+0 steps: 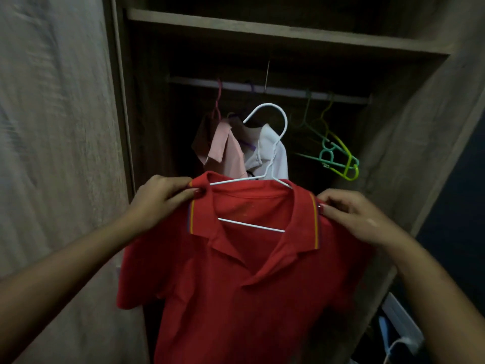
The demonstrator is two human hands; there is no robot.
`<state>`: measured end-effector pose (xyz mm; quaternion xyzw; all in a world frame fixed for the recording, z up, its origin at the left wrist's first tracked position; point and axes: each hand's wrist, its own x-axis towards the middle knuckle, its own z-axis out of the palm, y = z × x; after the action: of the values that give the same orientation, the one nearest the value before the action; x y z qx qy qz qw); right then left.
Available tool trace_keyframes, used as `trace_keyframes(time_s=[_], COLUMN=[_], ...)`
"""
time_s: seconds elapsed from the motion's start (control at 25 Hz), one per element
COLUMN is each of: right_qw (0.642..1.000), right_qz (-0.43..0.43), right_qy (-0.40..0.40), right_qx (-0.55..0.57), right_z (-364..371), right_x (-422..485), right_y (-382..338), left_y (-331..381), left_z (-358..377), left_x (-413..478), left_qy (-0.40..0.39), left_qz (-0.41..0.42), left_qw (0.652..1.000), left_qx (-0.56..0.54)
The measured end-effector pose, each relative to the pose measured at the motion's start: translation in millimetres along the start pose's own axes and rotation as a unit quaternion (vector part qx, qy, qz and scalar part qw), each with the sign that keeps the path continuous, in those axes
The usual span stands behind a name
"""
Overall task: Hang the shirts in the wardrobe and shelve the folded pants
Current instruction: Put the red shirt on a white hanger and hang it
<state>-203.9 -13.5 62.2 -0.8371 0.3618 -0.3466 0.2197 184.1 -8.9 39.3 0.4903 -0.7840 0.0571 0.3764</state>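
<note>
A red short-sleeved polo shirt with striped collar edges [236, 271] is being held up in front of an open wooden wardrobe [288, 32]. The shirt is being carried on a thin white wire hanger [251, 225], whose lower bar is being shown through the open neck, midway between the two hands. The left hand [160, 198] is being closed on the collar and shoulder at its own side, with the cloth being pinched between thumb and fingertips. The right hand [351, 216] is being closed on the opposite collar edge in the same pinching way. The hands are being kept well apart, with the full width of the collar stretched between them.

The hanger's hook is being raised above and beyond the hands, free of the pale wardrobe rail [288, 91], which is lying higher still. Beyond the left hand, a pink shirt [223, 151] is being carried by the rail, and just beside it, beyond the gap between the hands, a white shirt [273, 158]. Beyond and above the right hand, bare green and yellow plastic hangers [338, 158] are being borne by the same rail. The body of the red shirt is being left to hang below both hands.
</note>
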Motion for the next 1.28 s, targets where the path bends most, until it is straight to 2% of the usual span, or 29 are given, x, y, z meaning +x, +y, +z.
trace_keyframes(time_s=[0.16,0.28,0.32,0.4,0.48,0.56,0.64,0.76,0.88,1.12,1.28], right_qw=[0.985,0.976,0.974,0.969,0.961,0.952,0.94,0.904,0.874,0.887,0.891], right_qz=[0.071,0.124,0.14,0.17,0.201,0.237,0.274,0.317,0.325,0.279,0.269], right_qy=[0.064,0.092,0.101,0.114,0.133,0.142,0.145,0.163,0.169,0.236,0.292], right_qx=[0.147,0.154,0.15,0.138,0.132,0.133,0.142,0.234,0.32,0.283,0.222], right_z=[-32.9,-59.2,-67.3,-81.3,-93.9,-106.4,-117.9,-123.3,-110.9,-75.3,-55.7], right_x=[-36.0,-60.6,-66.9,-78.8,-89.7,-100.8,-105.0,-84.3,-38.0,93.7,173.5], right_y=[-18.3,-25.6,-27.3,-32.6,-38.8,-44.9,-47.1,-51.4,-61.9,-59.7,-33.0], left_y=[33.2,61.9,72.0,88.8,94.6,83.4,62.6,31.4,7.8,-19.4,-10.9], left_z=[14.2,33.1,42.3,62.9,79.5,89.4,93.2,83.0,74.2,63.6,52.5], left_x=[42.2,85.6,104.2,142.9,172.0,183.5,179.8,168.5,154.1,137.4,139.9], left_qy=[-0.043,-0.052,-0.054,-0.035,-0.097,-0.153,-0.119,-0.111,-0.116,-0.12,-0.113], left_qz=[0.053,0.027,0.049,0.175,0.264,0.257,0.278,0.283,0.288,0.293,0.297], left_qw=[0.99,0.972,0.972,0.98,0.952,0.902,0.87,0.852,0.857,0.879,0.895], left_qx=[-0.122,-0.227,-0.225,-0.09,0.118,0.31,0.39,0.426,0.412,0.358,0.312])
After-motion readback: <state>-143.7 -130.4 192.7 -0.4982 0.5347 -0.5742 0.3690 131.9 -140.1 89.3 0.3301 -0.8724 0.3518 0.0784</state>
